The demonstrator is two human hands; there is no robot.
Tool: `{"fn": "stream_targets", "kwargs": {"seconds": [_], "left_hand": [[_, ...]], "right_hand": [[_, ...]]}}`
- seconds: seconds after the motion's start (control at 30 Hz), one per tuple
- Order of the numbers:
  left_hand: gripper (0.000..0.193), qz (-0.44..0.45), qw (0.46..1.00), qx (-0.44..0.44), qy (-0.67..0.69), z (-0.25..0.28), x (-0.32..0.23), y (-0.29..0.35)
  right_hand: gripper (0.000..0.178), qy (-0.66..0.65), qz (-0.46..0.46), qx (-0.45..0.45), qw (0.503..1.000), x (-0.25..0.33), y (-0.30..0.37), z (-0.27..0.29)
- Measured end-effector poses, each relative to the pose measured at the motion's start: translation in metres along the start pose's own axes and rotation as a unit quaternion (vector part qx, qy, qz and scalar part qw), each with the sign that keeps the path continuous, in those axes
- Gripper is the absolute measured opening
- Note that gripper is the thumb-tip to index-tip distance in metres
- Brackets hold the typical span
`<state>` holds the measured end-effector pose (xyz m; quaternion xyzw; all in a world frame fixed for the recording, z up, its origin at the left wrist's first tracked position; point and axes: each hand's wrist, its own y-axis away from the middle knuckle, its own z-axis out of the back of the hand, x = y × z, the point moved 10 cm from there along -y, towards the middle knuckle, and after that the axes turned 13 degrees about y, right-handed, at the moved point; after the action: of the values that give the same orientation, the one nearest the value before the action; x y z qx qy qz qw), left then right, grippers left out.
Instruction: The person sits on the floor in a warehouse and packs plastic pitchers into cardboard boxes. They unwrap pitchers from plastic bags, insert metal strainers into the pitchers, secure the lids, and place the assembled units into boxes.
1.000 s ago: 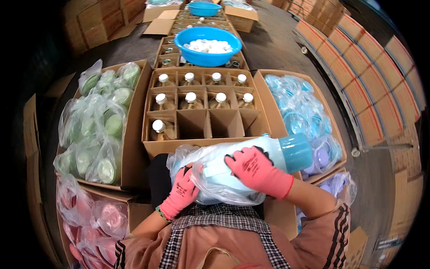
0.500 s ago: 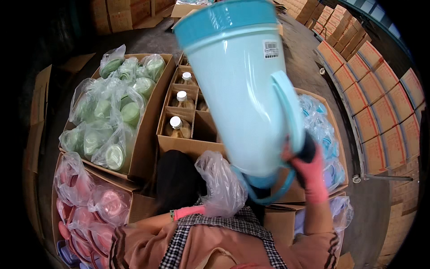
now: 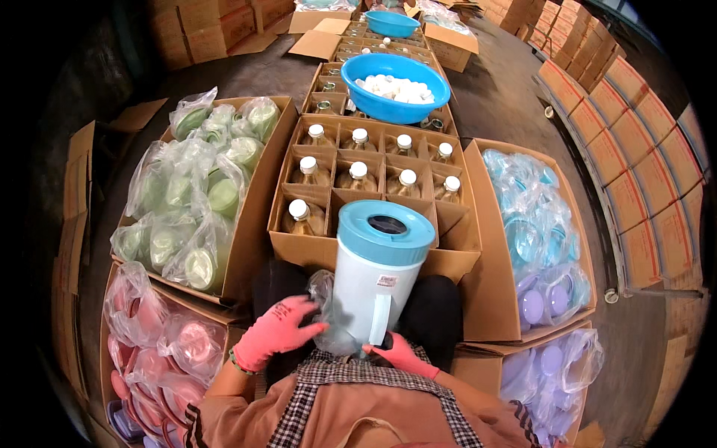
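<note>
Soft, even light fills the middle of the view, where the pale-blue lidded pitcher looks fairly crisp. Small glints dot the clear plastic bags; the floor at left sinks into gloom. Fisheye distortion bows the stacked cartons at right — black swallows the corners.

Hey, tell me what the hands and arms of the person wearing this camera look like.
The left hand and right hand wear coral-pink fabric gloves; dark printed markings show on the left one's back. A narrow greenish band circles the left wrist. Brown cloth sleeves with dark stripes leave the forearms bare.
</note>
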<state>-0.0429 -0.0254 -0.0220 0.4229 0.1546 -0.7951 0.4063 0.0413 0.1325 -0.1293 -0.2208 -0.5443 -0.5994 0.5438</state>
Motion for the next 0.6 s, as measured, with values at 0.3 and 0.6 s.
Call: {"fn": "stream_targets", "kwargs": {"seconds": [0.3,0.6], "left_hand": [[0.040,-0.102,0.970,-0.126,0.183,0.038,-0.042,-0.050],[0.059,-0.289,0.943,-0.134,-0.098,-0.010,-0.149,-0.076]], "right_hand": [[0.027,0.063,0.143,-0.241,0.958,0.094,0.013,0.105],[0.059,-0.364,0.143,-0.165,0.906,0.025,-0.120,0.186]]}}
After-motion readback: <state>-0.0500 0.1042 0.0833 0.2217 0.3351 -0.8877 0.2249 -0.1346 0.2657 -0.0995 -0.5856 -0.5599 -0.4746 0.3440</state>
